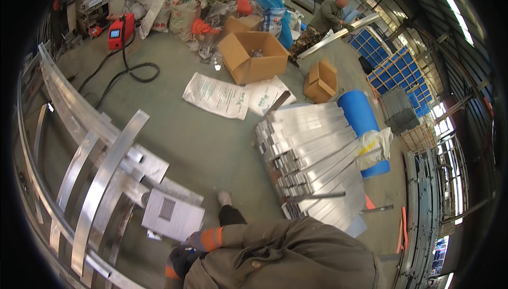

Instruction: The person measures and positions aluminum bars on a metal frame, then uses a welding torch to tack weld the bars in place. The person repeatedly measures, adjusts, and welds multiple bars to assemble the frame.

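Observation:
My right hand (194, 242), in a grey glove with an orange cuff, reaches across my body toward the lower middle. Close against it is my left hand (181, 261), in a dark glove, partly covered by my sleeve. A small bit of blue shows between the two gloves, too little to name. The fingers of both hands are hidden. Just beyond them a white printed sheet (173, 215) lies on a metal frame (114, 167) of long silver bars and cross pieces, which fills the left side.
To the right stands a stack of silver metal profiles (312, 146) beside a blue roll (360, 114). Cardboard boxes (254, 59), flat white sacks (217, 96) and a red machine with a cable (121, 32) are farther off. Another person (328, 16) handles a long bar at the back.

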`<action>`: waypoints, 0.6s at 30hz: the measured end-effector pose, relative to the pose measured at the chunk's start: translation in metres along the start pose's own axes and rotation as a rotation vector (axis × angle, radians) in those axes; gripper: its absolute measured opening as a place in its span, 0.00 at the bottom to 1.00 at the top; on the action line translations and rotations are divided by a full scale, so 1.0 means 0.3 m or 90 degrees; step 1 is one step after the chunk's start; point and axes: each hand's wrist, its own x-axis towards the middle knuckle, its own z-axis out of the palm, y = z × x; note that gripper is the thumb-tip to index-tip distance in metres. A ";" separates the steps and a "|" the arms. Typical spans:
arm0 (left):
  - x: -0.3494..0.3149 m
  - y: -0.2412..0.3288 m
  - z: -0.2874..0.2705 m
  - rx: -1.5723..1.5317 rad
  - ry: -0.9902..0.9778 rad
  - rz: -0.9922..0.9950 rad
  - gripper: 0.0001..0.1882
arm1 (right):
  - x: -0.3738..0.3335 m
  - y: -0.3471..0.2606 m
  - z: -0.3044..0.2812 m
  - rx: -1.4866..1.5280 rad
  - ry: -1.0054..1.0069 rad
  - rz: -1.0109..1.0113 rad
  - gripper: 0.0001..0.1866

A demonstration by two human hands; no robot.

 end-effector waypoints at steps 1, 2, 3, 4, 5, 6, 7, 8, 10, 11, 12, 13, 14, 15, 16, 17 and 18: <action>0.048 -0.007 0.067 -0.074 0.034 -0.087 0.12 | -0.031 0.048 -0.031 -0.018 -0.001 -0.020 0.35; 0.109 -0.014 0.125 -0.147 0.067 -0.169 0.12 | -0.062 0.100 -0.078 -0.041 -0.005 -0.033 0.35; 0.181 -0.021 0.175 -0.220 0.097 -0.247 0.12 | -0.103 0.160 -0.146 -0.066 -0.009 -0.036 0.35; 0.229 -0.018 0.200 -0.289 0.115 -0.334 0.13 | -0.161 0.215 -0.197 -0.109 0.011 -0.015 0.30; 0.258 -0.003 0.213 -0.354 0.129 -0.431 0.14 | -0.212 0.264 -0.248 -0.121 0.033 0.031 0.28; 0.286 0.015 0.221 -0.417 0.141 -0.532 0.15 | -0.266 0.308 -0.298 -0.135 0.048 0.093 0.26; 0.334 0.017 0.209 -0.345 0.141 -0.492 0.10 | -0.325 0.354 -0.350 -0.151 0.059 0.158 0.24; 0.416 0.000 0.189 -0.281 0.151 -0.442 0.10 | -0.391 0.409 -0.421 -0.179 0.064 0.223 0.22; 0.561 -0.014 0.163 -0.387 0.261 -0.593 0.15 | -0.532 0.513 -0.538 -0.163 0.119 0.239 0.20; 0.623 -0.011 0.144 -0.397 0.311 -0.590 0.21 | -0.583 0.556 -0.578 -0.151 0.145 0.251 0.18; 0.696 -0.011 0.112 -0.382 0.294 -0.576 0.15 | -0.617 0.597 -0.615 -0.142 0.159 0.282 0.18; 0.763 -0.005 0.091 -0.366 0.272 -0.563 0.09 | -0.646 0.637 -0.642 -0.132 0.175 0.319 0.17; 0.809 0.014 0.103 -0.359 0.273 -0.536 0.11 | -0.668 0.675 -0.661 -0.116 0.186 0.355 0.16; 0.857 0.030 0.116 -0.354 0.275 -0.504 0.12 | -0.686 0.711 -0.674 -0.121 0.191 0.358 0.16; 0.901 0.041 0.119 -0.353 0.278 -0.459 0.13 | -0.698 0.745 -0.683 -0.121 0.188 0.357 0.17; 0.939 0.042 0.121 -0.330 0.284 -0.464 0.14 | -0.698 0.774 -0.687 -0.122 0.191 0.347 0.17; 0.966 0.032 0.128 -0.313 0.288 -0.459 0.15 | -0.691 0.799 -0.695 -0.080 0.194 0.367 0.17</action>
